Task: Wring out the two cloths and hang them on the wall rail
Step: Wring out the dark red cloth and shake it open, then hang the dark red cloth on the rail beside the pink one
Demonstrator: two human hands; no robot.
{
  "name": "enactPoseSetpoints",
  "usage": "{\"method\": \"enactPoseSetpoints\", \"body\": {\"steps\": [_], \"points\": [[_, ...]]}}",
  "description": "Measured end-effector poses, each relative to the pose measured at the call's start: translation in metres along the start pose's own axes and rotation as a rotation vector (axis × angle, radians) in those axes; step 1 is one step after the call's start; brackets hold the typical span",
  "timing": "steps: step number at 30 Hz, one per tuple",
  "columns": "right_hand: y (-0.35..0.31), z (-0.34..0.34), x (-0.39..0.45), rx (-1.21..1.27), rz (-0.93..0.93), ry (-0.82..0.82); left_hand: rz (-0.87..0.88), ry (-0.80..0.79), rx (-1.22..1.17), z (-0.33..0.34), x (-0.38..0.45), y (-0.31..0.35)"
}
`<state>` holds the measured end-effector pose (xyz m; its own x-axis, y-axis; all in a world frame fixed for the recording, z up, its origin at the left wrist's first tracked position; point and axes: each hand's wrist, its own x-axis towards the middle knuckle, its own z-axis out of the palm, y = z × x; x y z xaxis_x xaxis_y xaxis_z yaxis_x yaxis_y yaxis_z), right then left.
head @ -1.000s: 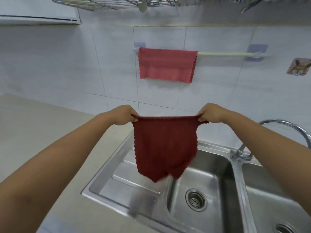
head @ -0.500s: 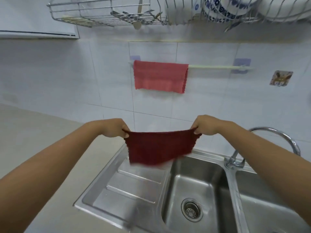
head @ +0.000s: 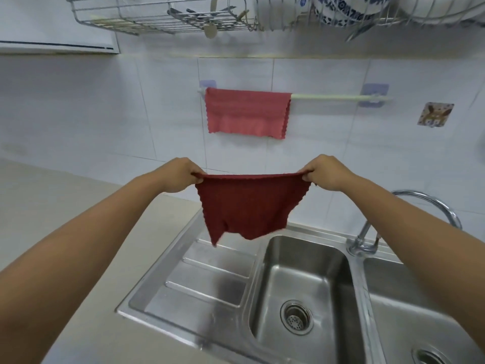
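Note:
A dark red cloth hangs spread out above the sink, held by its two top corners. My left hand pinches the left corner and my right hand pinches the right one. On the tiled wall behind, a pale green rail runs between two purple mounts. A lighter pink cloth is draped over the rail's left half. The rail's right half is bare. The dark cloth is below the rail and well in front of the wall.
A steel double sink with a ribbed drainboard lies below. A curved tap stands at the right. A wire dish rack with bowls hangs overhead. A beige counter stretches left.
The dark cloth's lower edge flapped up and has dropped back down. My hands rose a little toward the rail, and the view tilted up, showing the rack.

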<state>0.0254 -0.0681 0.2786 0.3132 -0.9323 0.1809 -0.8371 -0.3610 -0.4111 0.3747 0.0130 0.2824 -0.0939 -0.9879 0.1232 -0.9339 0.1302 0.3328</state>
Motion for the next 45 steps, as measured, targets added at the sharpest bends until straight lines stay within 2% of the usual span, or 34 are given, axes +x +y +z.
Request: {"method": "enactPoseSetpoints", "body": {"steps": [4, 8, 11, 16, 21, 26, 34, 35, 37, 40, 42, 45], "points": [[-0.003, -0.018, -0.003, 0.233, 0.055, 0.041, -0.008, 0.079, -0.055, -0.002, 0.007, 0.006], [0.008, -0.052, -0.002, 0.526, 0.209, -0.064, -0.054, 0.228, -0.178, -0.020, 0.029, 0.020], [0.022, -0.078, 0.009, 0.768, 0.366, 0.024, -0.083, 0.294, -0.322, -0.034, 0.053, 0.038], [0.043, -0.102, 0.023, 1.106, 0.538, 0.098, -0.144, 0.189, -0.621, -0.049, 0.088, 0.074], [0.046, -0.123, 0.027, 1.341, 0.476, 0.318, -0.166, 0.103, -0.860, -0.053, 0.130, 0.104], [0.045, -0.149, 0.050, 1.381, 0.382, 0.556, -0.147, 0.099, -0.993, -0.060, 0.173, 0.142], [0.057, -0.188, 0.103, 1.235, 0.277, 0.818, -0.094, 0.068, -1.288, -0.078, 0.242, 0.187], [0.060, -0.189, 0.112, 1.122, 0.260, 0.848, -0.080, 0.063, -1.293, -0.079, 0.250, 0.193], [0.065, -0.188, 0.125, 0.672, 0.237, 0.880, -0.049, 0.072, -1.260, -0.078, 0.265, 0.204], [0.066, -0.180, 0.129, 0.102, 0.147, 0.809, -0.023, 0.157, -1.046, -0.068, 0.281, 0.208], [0.069, -0.173, 0.132, -0.087, 0.064, 0.750, 0.023, 0.242, -0.774, -0.057, 0.288, 0.204], [0.081, -0.162, 0.132, -0.337, 0.018, 0.627, 0.142, 0.267, -0.420, -0.040, 0.292, 0.195]]}}
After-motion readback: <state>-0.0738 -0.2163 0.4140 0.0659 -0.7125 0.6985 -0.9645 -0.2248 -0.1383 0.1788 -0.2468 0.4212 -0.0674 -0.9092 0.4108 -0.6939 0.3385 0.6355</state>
